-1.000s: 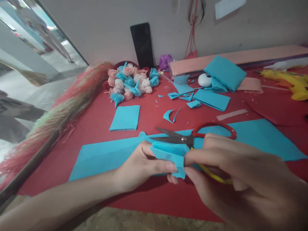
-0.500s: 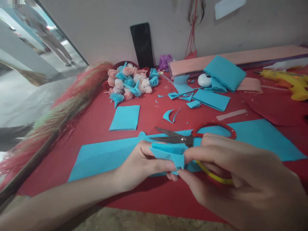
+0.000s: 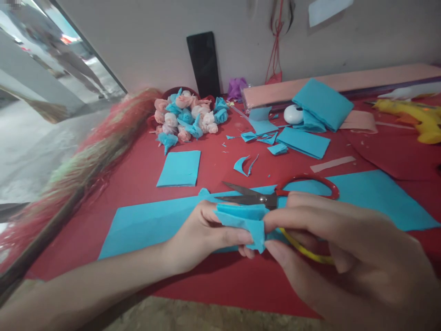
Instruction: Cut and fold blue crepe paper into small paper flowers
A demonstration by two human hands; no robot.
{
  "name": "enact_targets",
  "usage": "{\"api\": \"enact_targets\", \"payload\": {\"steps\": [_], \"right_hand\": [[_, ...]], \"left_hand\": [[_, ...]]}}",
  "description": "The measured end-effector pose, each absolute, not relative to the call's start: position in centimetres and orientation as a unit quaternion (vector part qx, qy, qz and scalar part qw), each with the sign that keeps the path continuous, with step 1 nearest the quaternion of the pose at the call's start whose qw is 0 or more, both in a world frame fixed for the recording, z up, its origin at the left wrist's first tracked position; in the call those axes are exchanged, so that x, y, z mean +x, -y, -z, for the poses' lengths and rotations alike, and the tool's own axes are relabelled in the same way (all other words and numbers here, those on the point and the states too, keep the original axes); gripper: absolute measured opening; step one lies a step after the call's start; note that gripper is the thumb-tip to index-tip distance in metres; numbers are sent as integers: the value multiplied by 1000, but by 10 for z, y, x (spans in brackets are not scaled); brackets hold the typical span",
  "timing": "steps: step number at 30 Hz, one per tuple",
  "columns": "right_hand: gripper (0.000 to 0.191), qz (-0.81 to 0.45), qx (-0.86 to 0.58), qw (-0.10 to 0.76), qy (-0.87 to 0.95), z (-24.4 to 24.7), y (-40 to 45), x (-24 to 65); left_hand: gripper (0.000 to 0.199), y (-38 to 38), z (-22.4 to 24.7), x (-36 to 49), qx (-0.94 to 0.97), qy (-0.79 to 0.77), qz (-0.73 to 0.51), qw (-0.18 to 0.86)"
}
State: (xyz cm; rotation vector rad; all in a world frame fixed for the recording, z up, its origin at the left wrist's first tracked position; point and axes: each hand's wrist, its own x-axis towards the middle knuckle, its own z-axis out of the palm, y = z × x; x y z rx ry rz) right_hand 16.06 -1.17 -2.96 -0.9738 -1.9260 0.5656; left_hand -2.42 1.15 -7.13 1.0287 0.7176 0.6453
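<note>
My left hand [image 3: 206, 232] pinches a small folded piece of blue paper [image 3: 246, 220] between thumb and fingers. At the right edge of that piece, my right hand [image 3: 327, 243] has its index finger against the paper, with the thumb tip slightly lower and a little apart from the finger. Scissors [image 3: 263, 199] with spread blades and red and yellow handles lie just beyond, the right hand covering part of them. Under the hands a long blue sheet [image 3: 144, 223] spreads across the red table [image 3: 220, 287].
A blue square [image 3: 179, 168], paper scraps [image 3: 241, 164] and folded blue paper [image 3: 322, 105] lie beyond. Paper flowers [image 3: 186, 115] sit near a leaning black phone [image 3: 204, 64]. A yellow glue gun [image 3: 409, 115] lies right, a broom [image 3: 86, 170] left. A person [image 3: 65, 50] stands at far left.
My right thumb has moved slightly away from the index finger, and the paper's lower corner now hangs visible between them. The left hand is almost unchanged. The person in the background has shifted.
</note>
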Motion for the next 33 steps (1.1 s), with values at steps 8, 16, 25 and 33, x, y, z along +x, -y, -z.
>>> {"api": "enact_targets", "payload": {"steps": [8,16,25,33], "right_hand": [[12,-232,-414,421,773,32,15,162],[9,-194,-433,403,783,30,11,160],[8,-187,-435,375,797,32,11,162],[13,-157,-421,403,797,34,10,159]], "left_hand": [[13,-11,70,-23,469,-321,-308,763],[11,-8,70,-21,508,-342,-364,702],[10,-7,66,-19,523,-361,-377,674],[14,-9,63,-16,523,-345,-363,690]]}}
